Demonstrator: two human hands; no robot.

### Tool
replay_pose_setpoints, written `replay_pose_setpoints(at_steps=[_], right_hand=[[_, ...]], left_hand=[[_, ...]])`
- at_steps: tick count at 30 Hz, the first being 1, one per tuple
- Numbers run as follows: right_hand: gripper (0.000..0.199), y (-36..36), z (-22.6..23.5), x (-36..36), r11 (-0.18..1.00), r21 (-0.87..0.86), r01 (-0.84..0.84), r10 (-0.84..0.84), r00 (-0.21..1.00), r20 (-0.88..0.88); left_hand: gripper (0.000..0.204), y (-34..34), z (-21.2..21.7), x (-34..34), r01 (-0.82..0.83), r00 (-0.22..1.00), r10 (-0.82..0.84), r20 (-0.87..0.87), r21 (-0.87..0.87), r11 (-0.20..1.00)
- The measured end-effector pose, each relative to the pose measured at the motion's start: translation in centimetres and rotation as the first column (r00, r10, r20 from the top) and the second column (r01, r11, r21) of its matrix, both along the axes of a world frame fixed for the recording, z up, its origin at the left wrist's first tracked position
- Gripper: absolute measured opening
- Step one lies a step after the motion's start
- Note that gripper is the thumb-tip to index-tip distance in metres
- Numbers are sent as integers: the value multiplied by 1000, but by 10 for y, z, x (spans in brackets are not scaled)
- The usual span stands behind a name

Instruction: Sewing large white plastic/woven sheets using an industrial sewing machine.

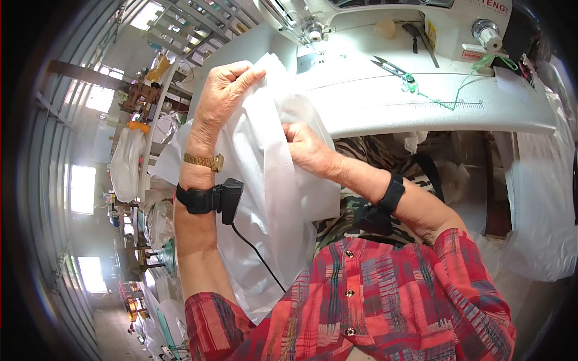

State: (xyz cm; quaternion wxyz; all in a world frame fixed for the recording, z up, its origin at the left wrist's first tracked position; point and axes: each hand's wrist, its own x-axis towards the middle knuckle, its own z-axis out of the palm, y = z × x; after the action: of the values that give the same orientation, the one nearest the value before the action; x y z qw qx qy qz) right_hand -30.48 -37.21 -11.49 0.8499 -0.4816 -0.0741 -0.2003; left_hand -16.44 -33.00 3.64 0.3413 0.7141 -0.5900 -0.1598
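A large piece of white fabric (pixel 247 156) hangs in folds from my hands, over the near edge of the sewing table and down across my lap. My left hand (pixel 224 90) pinches its top edge between thumb and fingers, left of the needle area. Lower and to the right, my right hand (pixel 308 147) grips a fold of the same fabric, its fingertips partly hidden by the cloth. Beyond my hands stands a white sewing machine (pixel 445 30), its presser foot (pixel 320 55) apart from the fabric.
On the white table (pixel 373 111) lie thread snips (pixel 391 67) with a green cord (pixel 439 103) trailing right. Dark tools (pixel 421 43) rest by the machine body. A black cable (pixel 259 256) runs from my left wrist strap. White plastic sheeting (pixel 542 204) hangs at the right.
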Motion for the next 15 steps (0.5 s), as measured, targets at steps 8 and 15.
replay_pose_setpoints(at_steps=[8,15], right_hand=[[25,9,-17,-31,999,-2,32,-32,992,-119],[34,-27,-39,-101,871,318,-374,384,923,35]], left_hand=[[32,12,3,12,-94,994,98,54,-70,993],[30,11,1,19,-138,990,138,-16,-129,982]])
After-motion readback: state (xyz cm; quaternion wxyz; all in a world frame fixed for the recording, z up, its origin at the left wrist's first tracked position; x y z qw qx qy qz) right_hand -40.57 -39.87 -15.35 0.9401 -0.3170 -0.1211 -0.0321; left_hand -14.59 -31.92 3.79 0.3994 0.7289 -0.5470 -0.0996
